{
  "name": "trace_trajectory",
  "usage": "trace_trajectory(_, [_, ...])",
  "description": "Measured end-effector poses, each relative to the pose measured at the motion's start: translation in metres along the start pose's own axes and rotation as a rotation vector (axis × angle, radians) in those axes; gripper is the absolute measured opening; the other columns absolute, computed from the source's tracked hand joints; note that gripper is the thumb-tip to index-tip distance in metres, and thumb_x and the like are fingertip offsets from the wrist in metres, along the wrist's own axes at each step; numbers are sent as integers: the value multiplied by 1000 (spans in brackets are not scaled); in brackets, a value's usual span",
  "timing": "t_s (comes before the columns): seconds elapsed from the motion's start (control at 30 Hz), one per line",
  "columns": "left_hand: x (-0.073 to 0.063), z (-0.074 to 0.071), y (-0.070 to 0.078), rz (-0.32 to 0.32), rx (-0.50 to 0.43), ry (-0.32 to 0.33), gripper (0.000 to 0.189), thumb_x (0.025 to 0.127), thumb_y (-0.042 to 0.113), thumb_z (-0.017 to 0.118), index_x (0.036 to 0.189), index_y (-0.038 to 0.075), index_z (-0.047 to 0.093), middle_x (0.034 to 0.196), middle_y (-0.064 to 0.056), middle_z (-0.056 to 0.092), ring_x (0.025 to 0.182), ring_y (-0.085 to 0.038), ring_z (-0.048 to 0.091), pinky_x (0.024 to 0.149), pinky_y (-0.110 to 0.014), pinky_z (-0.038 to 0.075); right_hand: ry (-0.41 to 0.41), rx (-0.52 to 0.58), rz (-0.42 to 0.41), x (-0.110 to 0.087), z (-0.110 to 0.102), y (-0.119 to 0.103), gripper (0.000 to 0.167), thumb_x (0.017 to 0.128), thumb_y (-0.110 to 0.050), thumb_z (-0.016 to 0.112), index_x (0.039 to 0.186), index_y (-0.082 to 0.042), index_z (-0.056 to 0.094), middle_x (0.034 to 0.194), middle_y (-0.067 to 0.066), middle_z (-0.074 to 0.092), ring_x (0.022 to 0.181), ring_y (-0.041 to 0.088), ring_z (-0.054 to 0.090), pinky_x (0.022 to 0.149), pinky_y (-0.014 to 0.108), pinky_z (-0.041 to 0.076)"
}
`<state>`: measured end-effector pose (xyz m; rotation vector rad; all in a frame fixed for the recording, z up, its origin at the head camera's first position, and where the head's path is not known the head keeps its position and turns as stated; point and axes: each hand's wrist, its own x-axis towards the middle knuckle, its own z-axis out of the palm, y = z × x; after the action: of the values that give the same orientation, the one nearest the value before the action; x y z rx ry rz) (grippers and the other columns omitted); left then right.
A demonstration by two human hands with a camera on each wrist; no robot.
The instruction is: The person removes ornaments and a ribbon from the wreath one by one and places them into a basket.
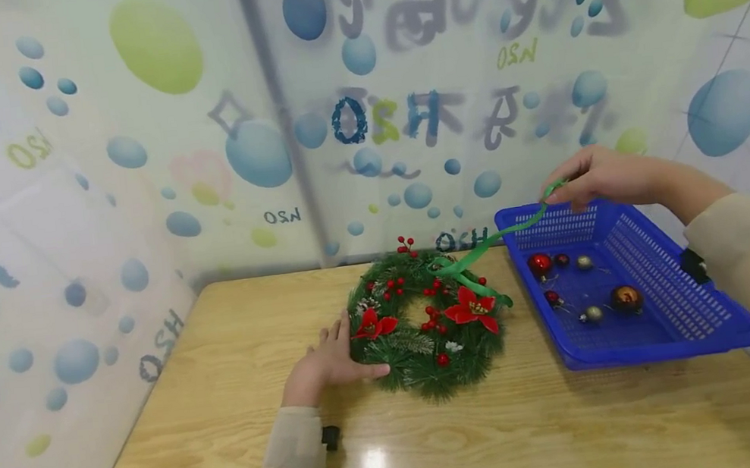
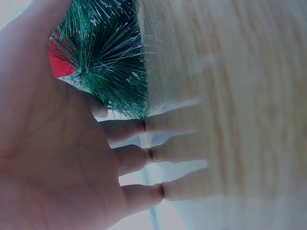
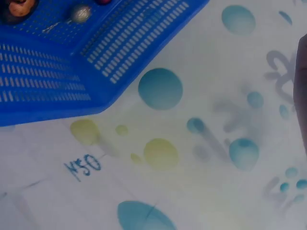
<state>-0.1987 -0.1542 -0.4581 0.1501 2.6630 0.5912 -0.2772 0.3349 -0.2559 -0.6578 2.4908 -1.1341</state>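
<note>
A green wreath (image 1: pixel 423 366) with red poinsettia flowers, berries and pinecones lies flat on the table. My left hand (image 1: pixel 328 361) rests at its left edge, thumb against the needles and fingers spread. In the left wrist view its fingertips (image 2: pixel 154 191) touch the tabletop beside the green needles (image 2: pixel 108 57). Above the basket's far left corner, my right hand (image 1: pixel 605 178) pinches the end of a green ribbon (image 1: pixel 479 248). From there the ribbon slopes down to the wreath's upper part, where a second tail lies over the right side. The right wrist view shows only a sliver of that hand.
A blue plastic basket (image 1: pixel 668 348) stands right of the wreath. Inside lie several small baubles, among them a red one (image 1: pixel 540 264) and a copper one (image 1: pixel 626 298). Behind the wooden table (image 1: pixel 235 340) hangs a patterned curtain (image 1: pixel 366 151).
</note>
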Motion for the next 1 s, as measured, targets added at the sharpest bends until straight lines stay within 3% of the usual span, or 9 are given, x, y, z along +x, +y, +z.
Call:
trace_trajectory(0.2, [0,0,1,8,-2,5,143,78,81,76,172,13,-7,180,-20,8,166,-49,4,129,-74,12,-1,97,-61,-24,-21,13,21,108,-2,56,105,2,76,71,1,46,65,32,43,63,41,47])
trace_trajectory(0.3, [1,0,0,12,-2,7,144,78,82,76,172,12,-7,180,-20,8,166,-50,4,129,-75,12,1,99,-48,-35,-30,20,23,108,0,54,98,1,75,71,7,42,65,32,44,62,41,47])
trace_trajectory(0.4, [1,0,-1,12,-2,7,144,78,82,76,172,12,-8,180,-20,7,165,-50,4,129,-75,11,-1,109,-20,-46,-40,31,26,109,1,51,100,-1,76,70,7,36,64,31,45,61,43,43])
trace_trajectory(0.53, [3,1,-3,10,1,3,144,78,82,76,172,12,-8,180,-20,7,166,-50,4,129,-75,11,-66,137,14,-57,-50,56,30,110,0,48,105,-3,77,70,9,30,66,34,39,63,45,39])
trace_trajectory(0.67, [2,1,-4,6,5,0,144,78,83,75,172,12,-8,180,-20,6,166,-50,3,129,-75,11,-139,35,126,-58,-39,76,23,110,-9,55,100,0,73,67,7,28,62,35,33,60,38,44])
trace_trajectory(0.77, [1,0,-4,4,6,2,144,78,83,75,172,13,-8,180,-20,6,166,-50,3,129,-75,11,-184,-55,219,-55,-20,88,24,107,-18,62,98,3,71,66,-1,34,56,24,33,58,33,47])
trace_trajectory(0.9, [0,-1,-2,9,1,1,144,78,82,75,172,13,-8,180,-20,7,165,-50,4,129,-75,11,-239,-73,281,-49,1,106,26,105,-23,67,105,2,75,73,-7,49,57,8,38,58,28,48])
trace_trajectory(1.0, [-1,-1,-1,12,-2,-5,144,78,82,76,172,12,-8,180,-21,7,165,-50,4,129,-75,11,-260,-58,321,-46,11,116,28,103,-24,70,115,1,77,80,-8,61,58,6,41,59,25,48])
